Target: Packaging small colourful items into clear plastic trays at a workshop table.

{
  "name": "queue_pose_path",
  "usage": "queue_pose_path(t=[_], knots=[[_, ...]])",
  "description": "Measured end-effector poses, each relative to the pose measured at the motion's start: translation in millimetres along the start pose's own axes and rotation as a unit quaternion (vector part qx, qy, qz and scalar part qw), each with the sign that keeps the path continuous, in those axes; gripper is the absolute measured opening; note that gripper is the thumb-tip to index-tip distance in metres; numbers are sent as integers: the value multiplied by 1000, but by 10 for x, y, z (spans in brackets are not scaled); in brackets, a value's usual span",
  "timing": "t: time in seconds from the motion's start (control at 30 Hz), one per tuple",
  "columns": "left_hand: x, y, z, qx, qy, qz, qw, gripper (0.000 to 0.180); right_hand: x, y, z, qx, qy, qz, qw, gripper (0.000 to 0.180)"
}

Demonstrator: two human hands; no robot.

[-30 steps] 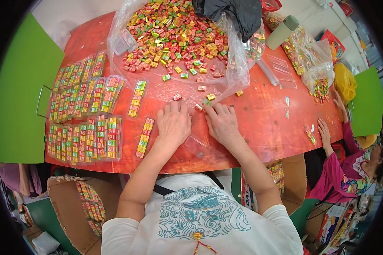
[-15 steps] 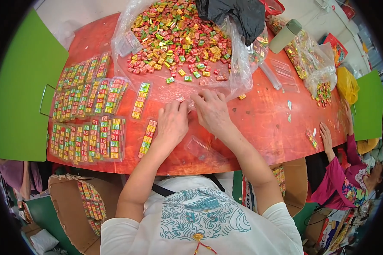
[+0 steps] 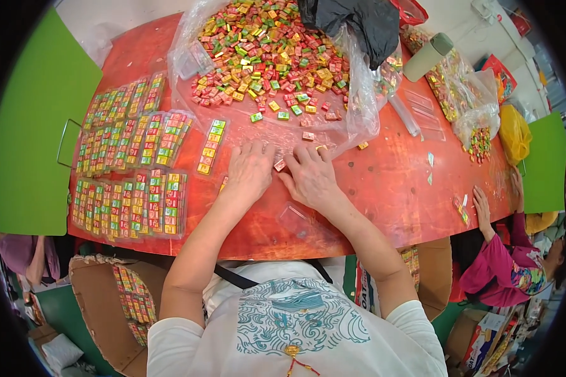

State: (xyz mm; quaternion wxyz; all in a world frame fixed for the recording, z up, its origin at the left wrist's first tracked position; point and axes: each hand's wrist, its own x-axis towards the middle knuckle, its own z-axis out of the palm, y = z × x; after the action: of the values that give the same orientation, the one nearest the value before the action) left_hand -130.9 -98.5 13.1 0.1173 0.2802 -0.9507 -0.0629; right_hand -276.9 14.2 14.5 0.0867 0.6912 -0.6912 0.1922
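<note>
Both hands are low over the red table at the near edge of a clear plastic sheet [image 3: 245, 129]. My left hand [image 3: 250, 171] is palm down, fingers stretched forward side by side; anything beneath them is hidden. My right hand [image 3: 312, 176] has its thumb and forefinger bent around a small red-and-white wrapped block [image 3: 280, 164]. Another small red block [image 3: 308, 136] lies just beyond the right fingertips. A yellow block [image 3: 321, 148] shows beside them. A filled clear strip [image 3: 211, 147] of coloured blocks lies left of my left hand. My left forearm mostly covers a second strip [image 3: 224, 182].
A large heap of wrapped blocks [image 3: 264, 56] spreads over the sheet. Rows of filled strips [image 3: 129, 201] lie left. An unfilled clear tray [image 3: 299, 220] is near my right wrist. A green bottle [image 3: 427, 58] stands far right; a co-worker's hand [image 3: 482, 210] rests at right.
My left hand has shifted slightly left, its forearm now covering most of the nearer strip. My hands are farther apart. Loose blocks now show around my right fingertips.
</note>
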Motion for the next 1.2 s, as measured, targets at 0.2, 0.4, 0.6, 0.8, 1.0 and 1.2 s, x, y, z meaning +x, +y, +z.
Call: queue_pose_path(t=[0.2,0.4,0.6,0.8,1.0,1.2], knots=[[-144,110,-101,-123,-36,-42,991,34,-79,30,-12,3,-15,-13,1000,27],[-217,99,-178,-125,-30,-4,992,32,-55,-43,-41,47,-15,-10,999,31],[-254,167,-100,-98,-43,10,994,31,-107,-76,-105,36,-25,-28,999,34],[-389,269,-173,-133,-29,-7,991,38,-295,66,-275,56,10,-2,998,36],[-419,290,-264,-115,-55,-9,992,52,-411,208,-225,20,-3,37,999,37],[-407,284,-197,-89,-57,10,994,49,-315,21,-180,4,4,12,1000,37]])
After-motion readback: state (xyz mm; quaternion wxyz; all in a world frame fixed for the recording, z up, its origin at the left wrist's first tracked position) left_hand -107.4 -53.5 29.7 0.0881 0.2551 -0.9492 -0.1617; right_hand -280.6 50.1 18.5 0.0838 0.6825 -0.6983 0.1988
